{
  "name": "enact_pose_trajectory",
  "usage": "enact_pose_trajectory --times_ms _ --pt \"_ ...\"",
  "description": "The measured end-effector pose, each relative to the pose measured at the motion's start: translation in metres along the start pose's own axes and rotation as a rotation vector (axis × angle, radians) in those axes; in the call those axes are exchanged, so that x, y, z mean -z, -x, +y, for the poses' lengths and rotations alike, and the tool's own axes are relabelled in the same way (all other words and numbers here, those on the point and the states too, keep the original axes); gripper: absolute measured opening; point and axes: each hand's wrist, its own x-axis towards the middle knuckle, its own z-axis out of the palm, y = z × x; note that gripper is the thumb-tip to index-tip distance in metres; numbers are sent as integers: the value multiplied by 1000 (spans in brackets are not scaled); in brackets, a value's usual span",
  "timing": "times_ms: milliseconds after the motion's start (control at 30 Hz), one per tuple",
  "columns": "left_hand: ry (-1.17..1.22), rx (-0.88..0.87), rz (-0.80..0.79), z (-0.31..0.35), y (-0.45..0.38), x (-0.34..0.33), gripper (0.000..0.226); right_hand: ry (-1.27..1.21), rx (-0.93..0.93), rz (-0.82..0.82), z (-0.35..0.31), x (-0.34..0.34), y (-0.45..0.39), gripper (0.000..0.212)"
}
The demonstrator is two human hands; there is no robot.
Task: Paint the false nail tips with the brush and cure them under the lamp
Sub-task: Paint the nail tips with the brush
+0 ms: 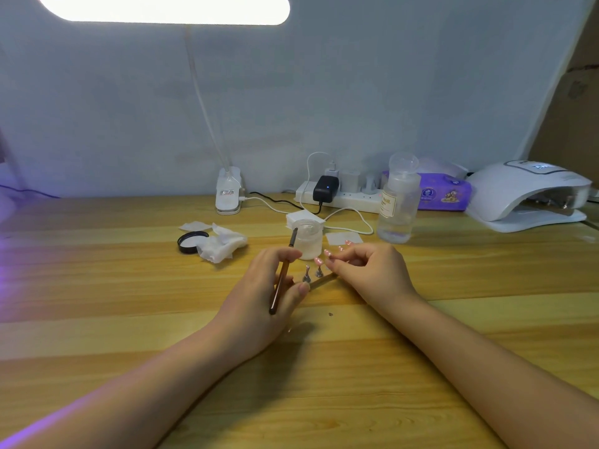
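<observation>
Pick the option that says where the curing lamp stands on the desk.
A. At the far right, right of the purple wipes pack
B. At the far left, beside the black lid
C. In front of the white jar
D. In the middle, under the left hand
A: the white curing lamp sits at the desk's far right edge, right of the purple wipes pack and well away from both hands.

White dome curing lamp far right on wooden table; clear plastic bottle left of it; frosted jar behind both hands, crumpled white wipe further left.
</observation>
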Motion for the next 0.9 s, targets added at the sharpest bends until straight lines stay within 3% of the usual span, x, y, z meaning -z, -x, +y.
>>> enact_pose_trajectory --times_ms 300,400,500,633,800,900 --pt "-41 -28 -8 2 3 1 36 136 6 -63 3 0 -5 18" --pt "-68 -70 1 4 5 1 37 158 22 -7 4 3 -3 8" --pt "-89 -124 -7 5 6 1 40 216 31 45 6 6 -2 17" --pt "-40 -146 -46 5 8 1 40 276 21 64 8 7 -5 9" --pt "-8 -149 -88 4 7 -1 41 301 6 -2 6 7 -8 25" --pt "29 -115 -92 4 7 -1 41 327 2 -22 7 7 -11 23"
